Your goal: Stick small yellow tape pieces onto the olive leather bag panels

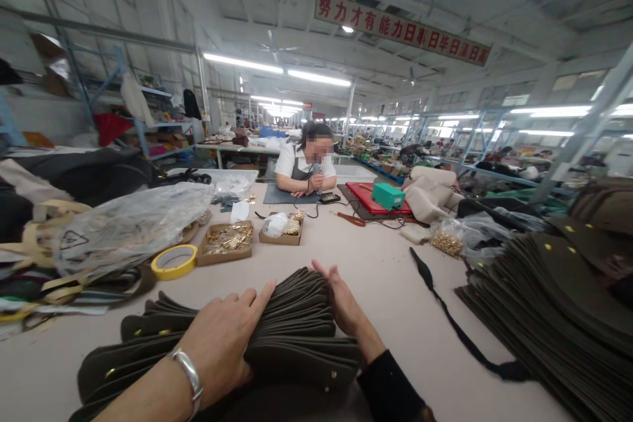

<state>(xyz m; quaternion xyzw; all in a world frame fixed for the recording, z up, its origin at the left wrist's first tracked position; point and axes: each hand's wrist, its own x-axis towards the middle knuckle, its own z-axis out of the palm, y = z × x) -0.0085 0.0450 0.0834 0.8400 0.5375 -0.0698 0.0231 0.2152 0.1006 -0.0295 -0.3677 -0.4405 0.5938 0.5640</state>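
A thick stack of dark olive fabric pieces (297, 316) with small gold metal bits lies on the table right in front of me. My left hand (225, 336), a silver bangle at its wrist, presses on the stack's left part, its fingers together and pointing away from me. Along the stack's right side rests my right hand (346, 300), in a black sleeve, with its fingers extended and the thumb apart. More folded pieces of the same fabric fan out to the left, partly hidden under my left forearm.
Beyond the stack are a yellow tape roll (174, 262) and boxes of gold hardware (227, 241). A black strap (445, 306) and a larger fabric stack (534, 310) lie right. Across the table leans a person (304, 165) near a green box (388, 196).
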